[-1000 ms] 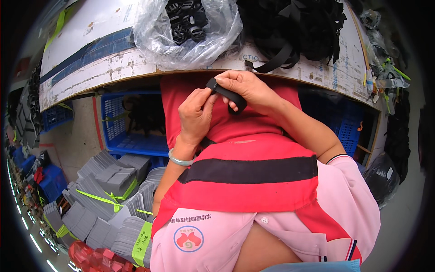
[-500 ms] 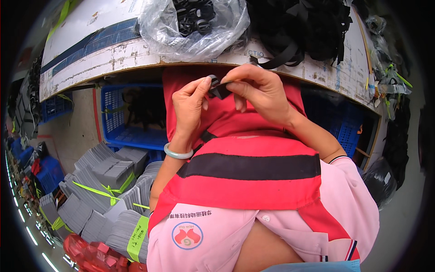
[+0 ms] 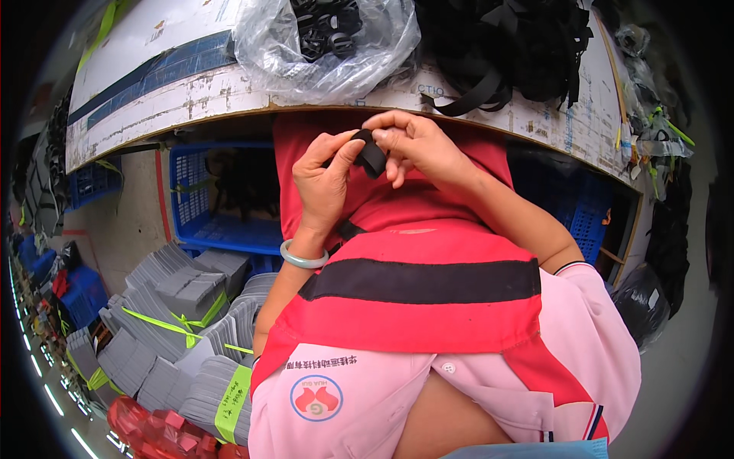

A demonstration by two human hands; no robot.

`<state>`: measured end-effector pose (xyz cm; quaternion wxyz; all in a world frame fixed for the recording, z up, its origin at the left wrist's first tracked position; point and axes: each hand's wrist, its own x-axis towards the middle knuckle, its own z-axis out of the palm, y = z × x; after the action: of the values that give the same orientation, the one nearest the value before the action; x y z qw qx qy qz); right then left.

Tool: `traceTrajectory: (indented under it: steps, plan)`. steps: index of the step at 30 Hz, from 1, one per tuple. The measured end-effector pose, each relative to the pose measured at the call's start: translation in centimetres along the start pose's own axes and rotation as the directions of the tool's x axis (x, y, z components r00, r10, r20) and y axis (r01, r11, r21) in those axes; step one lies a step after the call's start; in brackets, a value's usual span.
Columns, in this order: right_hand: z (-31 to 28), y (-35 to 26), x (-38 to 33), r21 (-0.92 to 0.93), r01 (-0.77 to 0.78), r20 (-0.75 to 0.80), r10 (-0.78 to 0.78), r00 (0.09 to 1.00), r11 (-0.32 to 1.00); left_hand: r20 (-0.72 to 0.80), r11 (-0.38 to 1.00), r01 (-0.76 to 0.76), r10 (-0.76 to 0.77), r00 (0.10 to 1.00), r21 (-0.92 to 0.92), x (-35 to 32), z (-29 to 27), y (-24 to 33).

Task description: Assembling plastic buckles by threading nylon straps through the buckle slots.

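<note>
Above my red apron (image 3: pixel 428 208), my left hand (image 3: pixel 325 180) is pinching a looped black strap (image 3: pixel 372 159) between thumb and forefinger, while my right hand (image 3: pixel 420 145) is curling its fingers at the strap's right side, though I am not able to tell whether they are gripping it. Judging by its look, I am expecting light, bendy, hardly fragile webbing, so I am favouring a flat pinch close to the fold. Beyond, on the bench (image 3: pixel 168 92), a clear plastic bag (image 3: pixel 283 76) is holding black buckles (image 3: pixel 336 30), and a heap of black straps (image 3: pixel 520 53) is lying to its right.
</note>
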<state>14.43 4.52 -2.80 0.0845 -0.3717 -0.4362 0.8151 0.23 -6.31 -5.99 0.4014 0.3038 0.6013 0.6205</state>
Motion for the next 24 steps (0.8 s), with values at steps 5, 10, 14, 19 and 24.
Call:
traceTrajectory:
  steps: [5,10,14,19,24]
  plan:
    - [-1.4,0.7,0.7,0.059,-0.246,0.256,0.224,0.941,0.967,0.124,0.997,-0.075,0.072,0.990,0.014,-0.2,-1.3,-0.1]
    - [-0.3,1.0,2.2,-0.185,-0.047,0.165,0.078,0.983,0.982,0.148,0.996,0.092,-0.089,0.985,-0.015,-1.7,-3.8,1.8]
    - [-0.7,0.4,2.0,-0.459,0.239,-0.025,-0.282,0.959,0.856,0.131,0.969,0.247,-0.246,0.960,0.014,-3.1,-10.8,4.2]
    - [-1.3,-3.3,-1.7,-0.913,0.406,0.314,-0.577,0.754,0.033,-0.642,0.997,-0.046,-0.003,0.767,-0.060,-5.4,-24.0,1.6]
    - [-5.4,-4.8,-1.3,-0.884,-0.033,0.143,-0.338,0.930,-0.466,-0.197,0.491,0.083,-0.492,0.848,-0.867,-3.7,-20.9,-2.2]
